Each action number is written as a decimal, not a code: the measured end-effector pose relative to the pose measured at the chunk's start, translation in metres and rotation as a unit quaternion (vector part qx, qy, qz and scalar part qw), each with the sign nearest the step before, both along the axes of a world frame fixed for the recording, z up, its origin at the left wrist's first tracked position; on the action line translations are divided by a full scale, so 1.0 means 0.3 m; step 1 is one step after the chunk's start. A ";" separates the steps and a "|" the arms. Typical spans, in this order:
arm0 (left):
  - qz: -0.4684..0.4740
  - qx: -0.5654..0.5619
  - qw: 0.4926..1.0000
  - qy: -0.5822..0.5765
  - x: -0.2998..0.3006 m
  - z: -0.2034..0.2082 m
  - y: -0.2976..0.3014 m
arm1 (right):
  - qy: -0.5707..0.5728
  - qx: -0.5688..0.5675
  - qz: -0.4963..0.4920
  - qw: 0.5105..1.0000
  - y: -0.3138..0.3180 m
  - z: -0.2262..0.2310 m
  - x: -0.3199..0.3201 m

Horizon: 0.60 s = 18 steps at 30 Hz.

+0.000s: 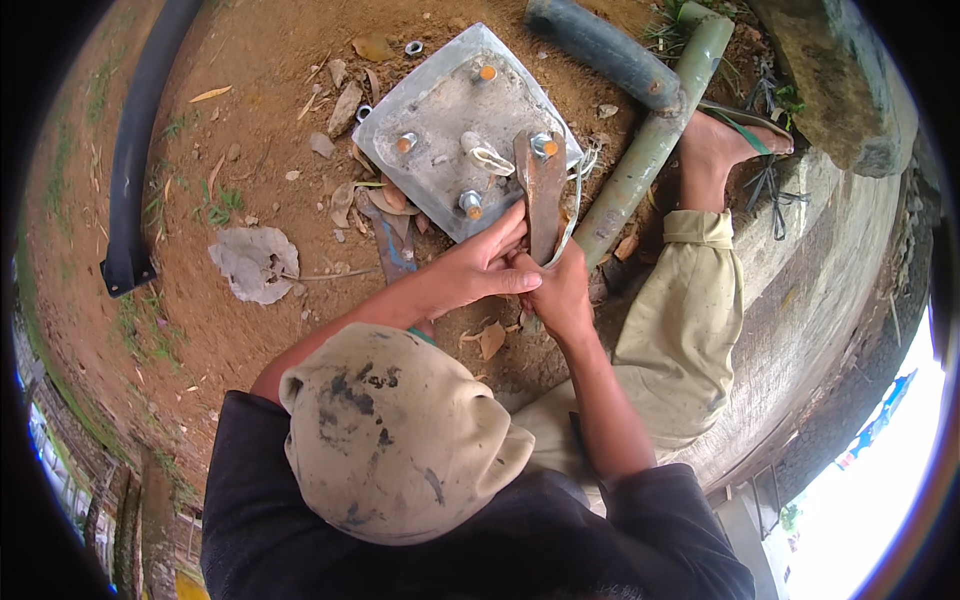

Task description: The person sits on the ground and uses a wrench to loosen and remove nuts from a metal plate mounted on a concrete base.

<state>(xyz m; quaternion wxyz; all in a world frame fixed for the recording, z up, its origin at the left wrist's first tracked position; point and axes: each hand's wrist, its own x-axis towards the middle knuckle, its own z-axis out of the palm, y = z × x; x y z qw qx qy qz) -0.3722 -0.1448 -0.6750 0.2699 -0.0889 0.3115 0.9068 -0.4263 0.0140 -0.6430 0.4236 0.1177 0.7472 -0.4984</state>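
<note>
A rusty flat wrench (543, 195) stands with its head against a nut and bolt (544, 146) on a square concrete block (440, 130). My right hand (562, 290) is closed around the wrench's near end. From the left, my left hand (480, 265) closes in on the same handle, its thumb lying over the right hand. A thin pale cord (572, 215) runs from my right hand up beside the wrench to the block's right corner. Three other bolts with orange-brown tops, one of them a near bolt (470, 205), stick out of the block. Around its middle lies a whitish loop (490, 160).
Right of the block lie a green-grey pipe (640, 150) and a dark pipe (605, 55) meeting it. A black post (140, 150) lies at far left. Loose nuts (414, 47), stones and dry leaves (255, 264) dot the soil. A concrete ledge (800, 270) borders my right leg.
</note>
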 end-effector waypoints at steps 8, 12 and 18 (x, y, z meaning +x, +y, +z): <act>-0.045 0.083 0.993 -0.064 0.000 0.064 -0.034 | 0.039 -0.046 0.074 0.995 0.100 -0.071 -0.049; -0.053 0.143 0.986 -0.063 -0.017 0.058 -0.036 | 0.033 -0.049 0.141 0.988 0.123 -0.066 -0.104; -0.062 0.164 0.985 0.001 -0.167 -0.005 0.119 | 0.054 0.061 0.541 0.837 0.237 -0.022 -0.616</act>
